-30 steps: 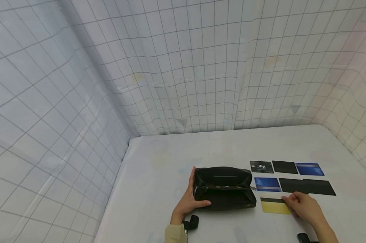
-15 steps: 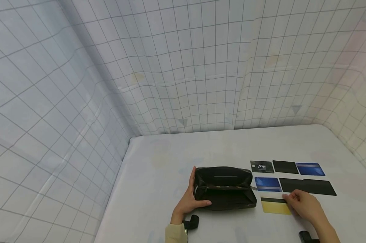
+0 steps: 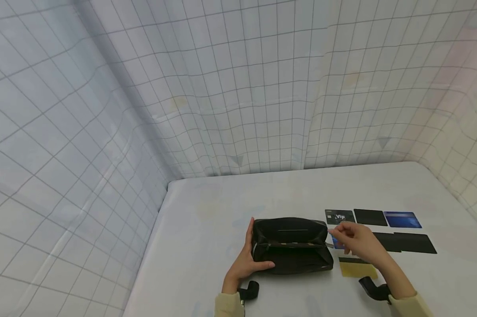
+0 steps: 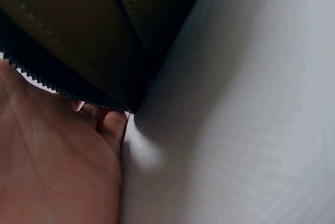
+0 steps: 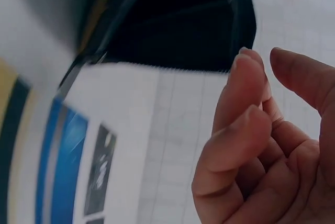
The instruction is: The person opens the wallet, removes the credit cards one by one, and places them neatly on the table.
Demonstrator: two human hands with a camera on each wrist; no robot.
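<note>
A black zip-around wallet [image 3: 298, 264] lies spread wide on the table, its dark pockets facing up. My left hand [image 3: 242, 265] grips its left end, thumb over the front edge and fingers behind; in the left wrist view the palm [image 4: 52, 156] is beside the zip teeth. At the wallet's right end hovers my right hand [image 3: 359, 242], fingertips close to the upper corner. The right wrist view shows its thumb and bent fingers [image 5: 238, 90] apart, with nothing between them. Below that hand, a blue card [image 3: 336, 243] is partly covered.
A yellow card [image 3: 357, 269] with a black stripe lies nearest the front. Behind are a Vip card [image 3: 333, 216], a black card [image 3: 370, 217], a blue card [image 3: 402, 219] and two overlapping black cards [image 3: 416, 243]. Grid-patterned curtains [image 3: 238, 110] surround the white table [image 3: 207, 211].
My right hand has left the yellow card's corner and moved left and away from me to the wallet's right end. The left hand and the wallet stay put.
</note>
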